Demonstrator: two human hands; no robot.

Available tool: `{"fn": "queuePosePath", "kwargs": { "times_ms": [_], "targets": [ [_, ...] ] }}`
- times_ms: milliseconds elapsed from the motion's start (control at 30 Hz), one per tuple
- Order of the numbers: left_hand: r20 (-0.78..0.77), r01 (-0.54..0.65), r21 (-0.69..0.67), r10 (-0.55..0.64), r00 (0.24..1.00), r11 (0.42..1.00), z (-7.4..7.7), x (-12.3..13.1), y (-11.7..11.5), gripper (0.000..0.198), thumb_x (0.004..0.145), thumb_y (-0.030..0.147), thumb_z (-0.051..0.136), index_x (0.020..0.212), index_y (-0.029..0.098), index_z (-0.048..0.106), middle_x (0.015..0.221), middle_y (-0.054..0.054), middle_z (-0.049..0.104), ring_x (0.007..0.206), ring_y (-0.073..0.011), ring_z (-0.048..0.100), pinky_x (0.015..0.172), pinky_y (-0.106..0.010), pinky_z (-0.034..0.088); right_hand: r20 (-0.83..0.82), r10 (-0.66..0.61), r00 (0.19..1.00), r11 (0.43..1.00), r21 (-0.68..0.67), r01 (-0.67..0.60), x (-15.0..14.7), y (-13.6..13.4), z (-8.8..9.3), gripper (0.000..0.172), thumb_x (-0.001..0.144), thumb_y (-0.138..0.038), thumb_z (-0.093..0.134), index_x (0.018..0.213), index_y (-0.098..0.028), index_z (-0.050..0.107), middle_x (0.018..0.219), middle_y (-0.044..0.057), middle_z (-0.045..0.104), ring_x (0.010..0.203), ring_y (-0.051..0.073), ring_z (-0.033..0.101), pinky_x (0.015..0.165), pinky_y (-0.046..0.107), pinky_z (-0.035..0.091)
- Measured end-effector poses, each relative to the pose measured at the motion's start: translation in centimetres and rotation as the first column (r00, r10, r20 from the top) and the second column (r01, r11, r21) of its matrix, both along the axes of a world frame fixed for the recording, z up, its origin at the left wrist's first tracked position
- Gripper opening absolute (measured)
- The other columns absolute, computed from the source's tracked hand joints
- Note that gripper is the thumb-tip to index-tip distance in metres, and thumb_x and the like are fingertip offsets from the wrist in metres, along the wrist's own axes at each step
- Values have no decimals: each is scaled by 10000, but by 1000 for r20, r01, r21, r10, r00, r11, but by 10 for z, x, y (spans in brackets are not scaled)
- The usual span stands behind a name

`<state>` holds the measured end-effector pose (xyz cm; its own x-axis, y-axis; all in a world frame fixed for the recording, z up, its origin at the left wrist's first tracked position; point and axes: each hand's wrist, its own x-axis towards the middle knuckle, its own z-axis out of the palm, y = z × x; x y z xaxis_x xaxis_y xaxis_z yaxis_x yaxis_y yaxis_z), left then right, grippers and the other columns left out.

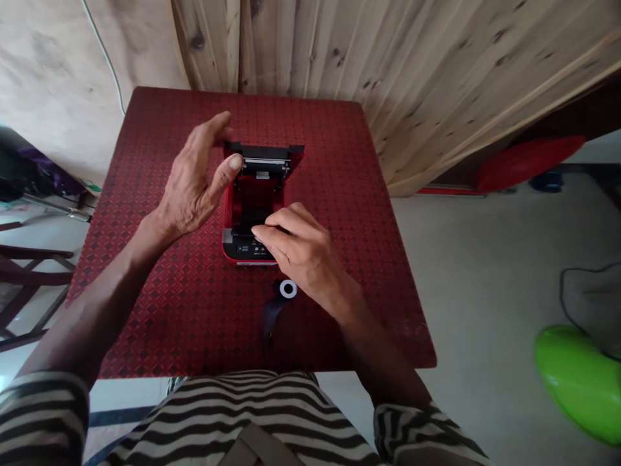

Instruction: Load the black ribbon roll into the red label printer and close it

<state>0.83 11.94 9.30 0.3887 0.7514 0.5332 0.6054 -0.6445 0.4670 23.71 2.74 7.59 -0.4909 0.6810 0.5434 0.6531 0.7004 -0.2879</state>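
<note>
A small red and black printer (255,200) sits in the middle of the red patterned table (160,304), with its lid (264,155) swung up and the inner bay showing. My left hand (196,181) hovers at the lid's left corner, fingers apart, thumb tip close to the lid edge, holding nothing. My right hand (298,249) rests on the printer's front panel, fingers curled down onto the black edge by the buttons. A roll with a white core and dark tape trailing off it (284,294) lies on the table just in front of the printer, beside my right wrist.
A wooden plank wall (388,58) stands behind the table. A green round object (579,382) and a grey cable (582,285) lie on the floor to the right. A red object (526,162) lies under the wall edge. A dark chair frame (24,278) stands at the left.
</note>
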Motion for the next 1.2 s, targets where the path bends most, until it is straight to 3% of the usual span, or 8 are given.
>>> {"fn": "queuePosePath", "kwargs": {
  "times_ms": [133,300,533,633,833,1000,1100,1200],
  "targets": [
    [8,45,21,-45,999,999,-3,5,-18,572,1133,569,389,1489,151,548,1259,-80,719,1166,-195,666,1068,-376,538,-12,-34,999,999,17,35,6,-14,-5,277,1052,-78,551,1094,-214,789,958,64,757,891,208,623,840,377,599],
    [-61,106,31,-104,993,994,-21,-4,-53,443,1118,509,430,1409,283,676,1287,-90,685,1186,-260,656,1036,-467,542,-28,-28,999,998,56,30,10,-25,-17,304,1038,-59,546,1147,-243,762,976,57,765,929,215,648,829,392,584],
    [-120,133,28,-129,984,991,-53,-11,-65,690,1024,763,429,1453,275,660,1265,-132,650,1177,-312,632,1028,-534,518,18,-70,997,993,98,68,9,-25,-22,261,1034,-72,573,1145,-228,751,987,66,774,918,222,667,806,392,579],
    [-113,144,34,-140,984,989,-56,-12,-65,771,960,840,485,1466,283,651,1270,-132,633,1184,-322,623,1046,-549,506,8,-64,998,992,108,63,9,-25,-21,241,1032,-74,574,1141,-202,747,975,78,770,904,228,660,786,394,578],
    [-98,132,34,-128,987,991,-63,-11,-66,790,886,860,603,1442,302,663,1259,-128,624,1180,-332,607,1067,-561,493,-25,-59,998,998,-1,59,9,-26,-19,251,1041,-93,566,1151,-228,747,997,73,772,928,230,663,838,416,598],
    [-72,160,69,-155,985,985,-65,-8,-73,792,944,796,589,1558,297,556,1353,-152,590,1267,-348,579,1107,-567,480,-146,-67,987,997,17,70,18,-26,-12,184,1031,-198,663,1195,-231,739,1051,79,788,959,234,700,886,422,614],
    [-82,152,71,-146,986,986,-62,-10,-84,777,986,707,609,1604,253,480,1428,-175,567,1351,-355,560,1135,-550,485,-320,-182,930,983,-45,177,31,-21,-19,153,1044,-293,665,1160,-268,761,1046,62,796,964,230,729,872,416,607],
    [-75,45,146,-35,997,988,-64,-15,-95,729,931,562,778,1541,259,519,1387,-147,615,1294,-317,617,1097,-479,531,-515,-340,787,941,-195,278,41,-13,-43,256,1098,-350,552,1036,-257,782,964,43,796,886,193,744,797,358,589]
  ]
}}
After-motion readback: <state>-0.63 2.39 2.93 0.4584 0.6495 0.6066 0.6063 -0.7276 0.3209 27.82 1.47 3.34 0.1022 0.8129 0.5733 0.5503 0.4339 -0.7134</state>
